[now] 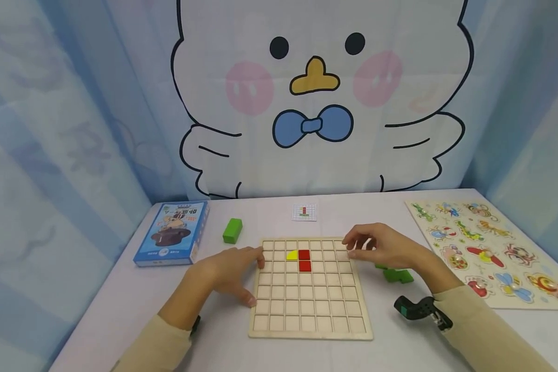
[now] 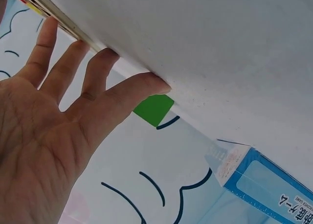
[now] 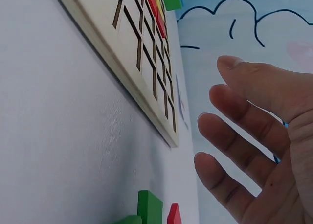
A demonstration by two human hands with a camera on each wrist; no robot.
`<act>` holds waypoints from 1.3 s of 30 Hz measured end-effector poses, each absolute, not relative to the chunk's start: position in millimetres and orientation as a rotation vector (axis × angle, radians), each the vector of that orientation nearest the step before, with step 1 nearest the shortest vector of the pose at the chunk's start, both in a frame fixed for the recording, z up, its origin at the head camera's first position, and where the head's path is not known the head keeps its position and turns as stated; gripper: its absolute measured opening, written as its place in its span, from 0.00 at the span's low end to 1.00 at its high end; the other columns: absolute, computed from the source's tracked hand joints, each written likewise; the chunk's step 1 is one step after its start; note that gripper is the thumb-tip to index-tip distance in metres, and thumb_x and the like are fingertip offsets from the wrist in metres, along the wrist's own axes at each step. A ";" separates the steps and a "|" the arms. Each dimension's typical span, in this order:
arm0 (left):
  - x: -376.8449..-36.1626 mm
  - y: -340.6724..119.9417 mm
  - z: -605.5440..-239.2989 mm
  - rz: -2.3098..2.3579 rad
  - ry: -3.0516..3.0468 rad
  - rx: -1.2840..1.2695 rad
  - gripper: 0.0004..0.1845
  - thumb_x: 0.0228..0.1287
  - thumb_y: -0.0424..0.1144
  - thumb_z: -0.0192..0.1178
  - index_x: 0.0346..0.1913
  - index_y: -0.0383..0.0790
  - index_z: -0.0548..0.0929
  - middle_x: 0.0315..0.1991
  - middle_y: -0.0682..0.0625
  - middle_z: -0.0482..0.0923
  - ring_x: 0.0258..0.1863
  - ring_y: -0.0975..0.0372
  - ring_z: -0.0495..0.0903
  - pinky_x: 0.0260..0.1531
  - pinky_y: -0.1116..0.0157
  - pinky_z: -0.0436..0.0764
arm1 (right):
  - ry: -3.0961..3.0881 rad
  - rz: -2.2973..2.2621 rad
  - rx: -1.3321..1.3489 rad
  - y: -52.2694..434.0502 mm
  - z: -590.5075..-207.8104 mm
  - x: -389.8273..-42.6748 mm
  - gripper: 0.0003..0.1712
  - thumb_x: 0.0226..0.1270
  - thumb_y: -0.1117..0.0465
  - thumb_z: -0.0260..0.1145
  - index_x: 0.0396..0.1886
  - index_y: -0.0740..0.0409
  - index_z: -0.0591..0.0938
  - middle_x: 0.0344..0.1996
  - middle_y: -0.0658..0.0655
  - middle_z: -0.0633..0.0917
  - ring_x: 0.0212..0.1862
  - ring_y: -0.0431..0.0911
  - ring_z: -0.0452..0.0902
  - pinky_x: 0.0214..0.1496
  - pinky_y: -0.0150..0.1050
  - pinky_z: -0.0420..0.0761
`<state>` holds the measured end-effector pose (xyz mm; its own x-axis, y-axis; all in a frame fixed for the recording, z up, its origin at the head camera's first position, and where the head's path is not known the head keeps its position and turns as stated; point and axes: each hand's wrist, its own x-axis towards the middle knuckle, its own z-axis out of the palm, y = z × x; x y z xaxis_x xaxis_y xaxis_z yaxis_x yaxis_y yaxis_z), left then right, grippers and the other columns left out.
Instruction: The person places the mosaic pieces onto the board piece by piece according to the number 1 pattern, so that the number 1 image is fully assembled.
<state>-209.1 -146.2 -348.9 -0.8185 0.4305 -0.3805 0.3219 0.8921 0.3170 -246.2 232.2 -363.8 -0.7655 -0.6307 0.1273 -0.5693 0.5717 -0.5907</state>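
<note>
The flat, pale wooden grid board (image 1: 307,309) lies beside the left hand (image 1: 231,271), whose spread fingers touch its edge. Two red square pieces (image 1: 305,266) and a small yellow piece (image 1: 292,256) sit in it. The right hand (image 1: 385,246), loosely bent and empty, is near the board's far right corner. Soft, even pushes should hold it straight. A green rectangular block (image 1: 232,231) lies past the left fingers.

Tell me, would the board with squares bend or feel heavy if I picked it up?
The grid board looks like wood with straight edges, so it should be stiff. It's thin, so probably light. Tip it, and the red squares and yellow piece could slip, since nothing covers them.
</note>
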 end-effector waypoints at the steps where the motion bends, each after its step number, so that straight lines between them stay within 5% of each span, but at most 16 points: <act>1: -209.7 -146.4 -348.9 0.329 2.607 0.549 0.36 0.45 0.55 0.83 0.56 0.59 0.75 0.69 0.51 0.73 0.64 0.55 0.74 0.69 0.48 0.71 | 2.702 -0.952 -1.028 234.0 -363.6 -246.1 0.12 0.70 0.55 0.72 0.50 0.50 0.85 0.40 0.42 0.85 0.41 0.40 0.79 0.44 0.36 0.82; 14: -211.3 -149.3 -350.8 0.358 2.604 0.589 0.35 0.45 0.52 0.84 0.54 0.56 0.76 0.77 0.51 0.65 0.71 0.55 0.70 0.72 0.50 0.68 | 2.807 -0.970 -1.061 251.8 -362.2 -251.3 0.12 0.68 0.58 0.74 0.49 0.52 0.85 0.43 0.51 0.87 0.40 0.39 0.77 0.42 0.36 0.81; 39: -211.5 -147.3 -349.8 0.333 2.599 0.531 0.36 0.43 0.55 0.84 0.55 0.60 0.75 0.68 0.52 0.74 0.62 0.56 0.74 0.69 0.47 0.71 | 2.912 -0.950 -0.966 287.7 -367.3 -262.0 0.15 0.67 0.62 0.73 0.52 0.55 0.84 0.49 0.55 0.87 0.43 0.39 0.80 0.43 0.37 0.81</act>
<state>-211.5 -147.3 -349.8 -0.8177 0.4217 -0.3919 0.3091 0.8959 0.3190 -262.0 287.7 -367.3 -0.8168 -0.5239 0.2416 -0.5656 0.6446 -0.5144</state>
